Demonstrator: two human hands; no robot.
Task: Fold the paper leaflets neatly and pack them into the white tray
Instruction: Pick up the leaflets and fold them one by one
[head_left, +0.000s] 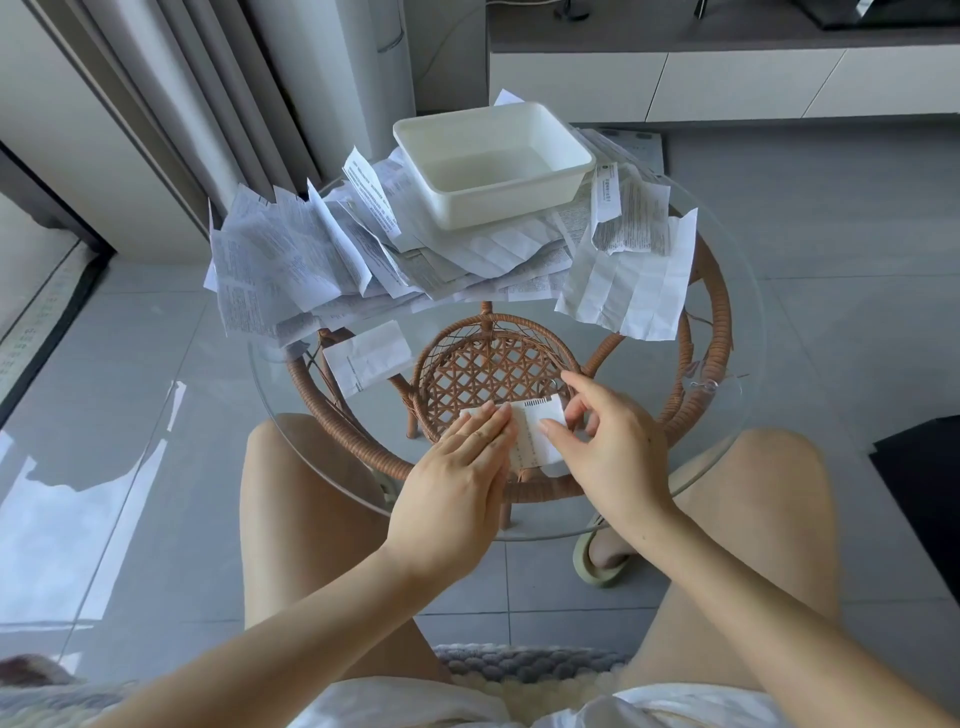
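Pressing a half-folded leaflet (535, 436) to the glass table (722, 415), the left hand (457, 467) lays its fingers straight and together, likely to steady the crease, while the right hand (608, 441) pinches the leaflet's edge. Beyond, the white tray (493, 161) sits empty on the unfolded pile (280, 260).

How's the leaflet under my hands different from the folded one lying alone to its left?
The leaflet in hand is pressed by the left hand and pinched by the right hand; the lone folded leaflet lies untouched. The leaflet in hand shows a barcode strip at its far edge; the lone folded leaflet looks mostly blank. Both are white paper on the glass table.
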